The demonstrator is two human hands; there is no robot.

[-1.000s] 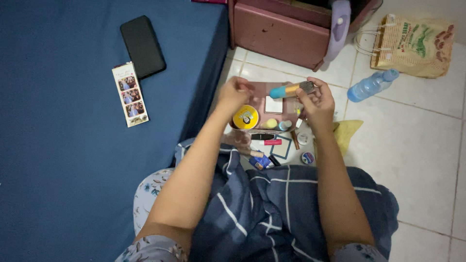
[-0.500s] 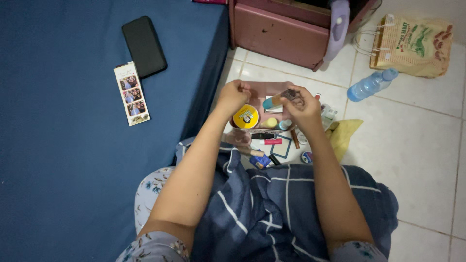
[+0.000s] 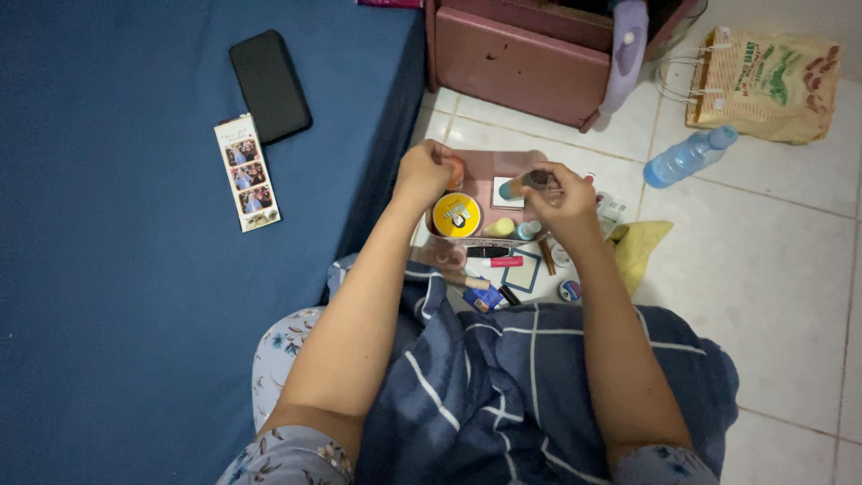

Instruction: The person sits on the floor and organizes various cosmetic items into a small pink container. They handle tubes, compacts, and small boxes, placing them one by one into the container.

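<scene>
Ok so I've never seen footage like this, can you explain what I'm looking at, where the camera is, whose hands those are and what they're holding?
There is one view, from a camera worn on a person's head and looking down at their own lap and two bare hands.

The left hand grips the edge of a pink open pouch on the tiled floor. The right hand holds a small tube with a teal end over the pouch.

Inside the pouch is a round yellow tin. Small cosmetics lie scattered just below it.

To the left, a blue mattress carries a black phone and a photo strip. To the right are a plastic water bottle and a paper bag.
</scene>
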